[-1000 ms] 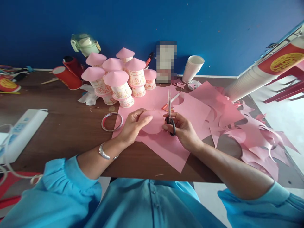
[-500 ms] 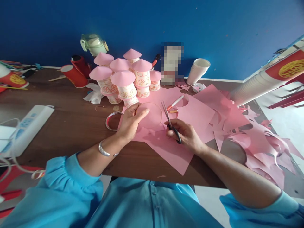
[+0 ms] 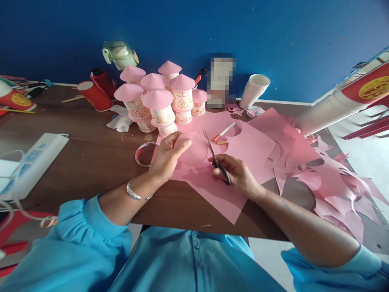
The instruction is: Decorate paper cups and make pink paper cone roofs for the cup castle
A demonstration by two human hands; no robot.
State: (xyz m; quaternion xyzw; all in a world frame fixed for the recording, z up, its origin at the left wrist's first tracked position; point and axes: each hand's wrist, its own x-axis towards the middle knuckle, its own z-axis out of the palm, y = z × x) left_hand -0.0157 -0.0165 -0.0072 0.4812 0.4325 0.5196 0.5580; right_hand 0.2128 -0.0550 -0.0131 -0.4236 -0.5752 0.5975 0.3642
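My left hand (image 3: 169, 156) pinches a round disc of pink paper (image 3: 196, 151) at its left side, thumb on top. In my right hand (image 3: 235, 172) is a pair of scissors (image 3: 214, 156) with black handles, its narrow blades pointing up and away beside the disc's right edge. Beneath both hands lie larger sheets of pink paper (image 3: 226, 200). A red-and-white marker (image 3: 224, 132) and a short orange-brown stick (image 3: 222, 142) rest on the paper just beyond the scissors.
Paper-cup towers with pink cone roofs (image 3: 158, 106) stand behind my left hand. A roll of tape (image 3: 136, 156) lies left of it. Pink offcuts (image 3: 337, 190) heap at the right, near stacked cups (image 3: 328, 109). A white power strip (image 3: 39, 166) sits far left.
The scissors have tilted slightly left, bringing their tips closer to the disc's upper right edge. My left hand keeps its hold on the disc.
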